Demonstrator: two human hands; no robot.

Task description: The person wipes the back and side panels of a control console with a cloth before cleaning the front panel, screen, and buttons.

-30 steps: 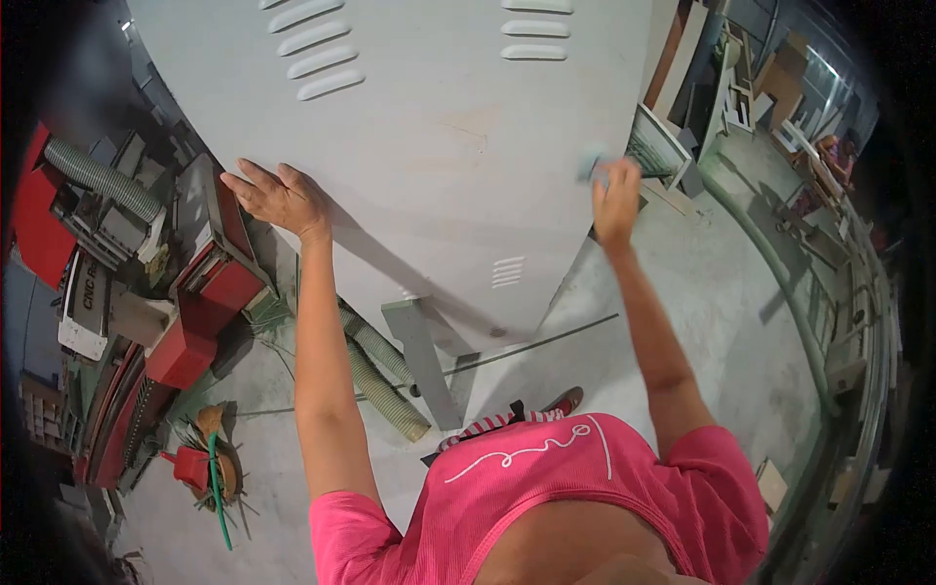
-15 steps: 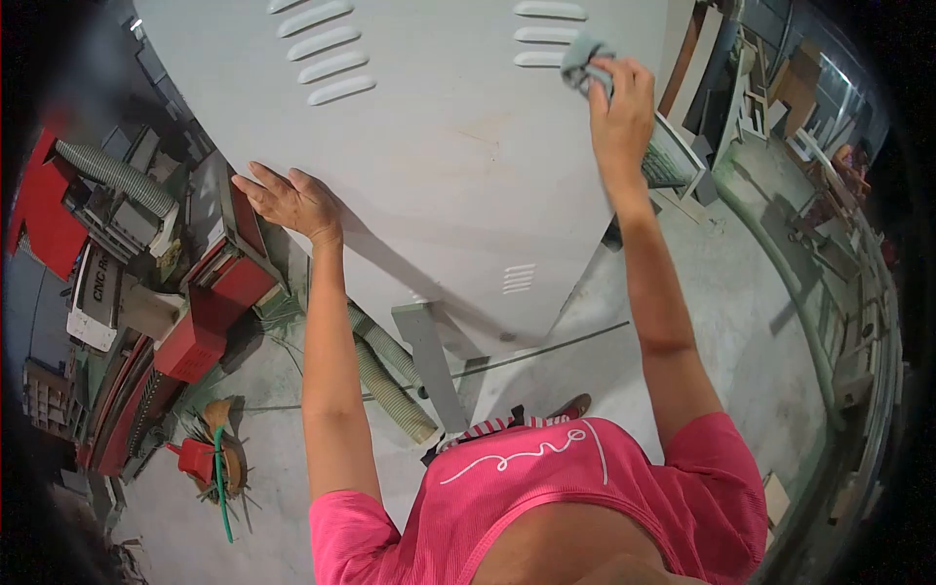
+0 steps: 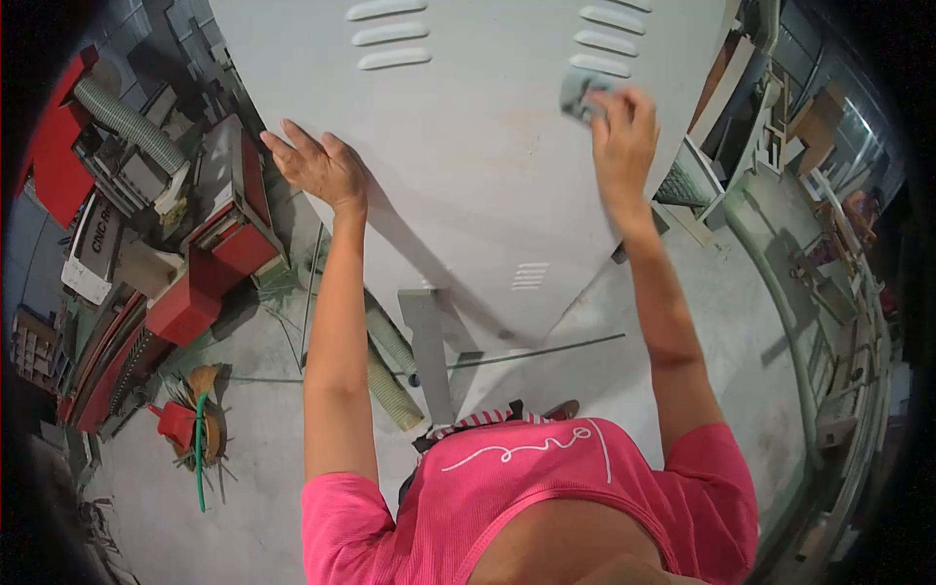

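A: Head view. What does the cloth [image 3: 573,96] look like?
B: Pale grey-green, bunched, blurred at the edges. It lies against the light-grey panel [image 3: 458,146], upper right, just below the right-hand louvres [image 3: 603,64].
A: And the panel?
B: Broad, pale, narrowing towards the floor. More louvres [image 3: 394,60] upper left, a small vent [image 3: 530,277] low down. Faint brownish scuff [image 3: 532,146] near the middle.
A: Right hand [image 3: 625,136]?
B: Fingers curled, closed around part of the cloth. Forearm reaches up and forward, elbow slightly bent.
A: Left hand [image 3: 330,174]?
B: Open, fingers spread and pointing up-left, nothing gripped. It is at the panel's left edge; whether the whole palm touches, cannot tell. Arm nearly straight.
A: Nearby?
B: Grey post [image 3: 426,341] below the panel, ribbed hoses [image 3: 392,390] beside it on the floor.
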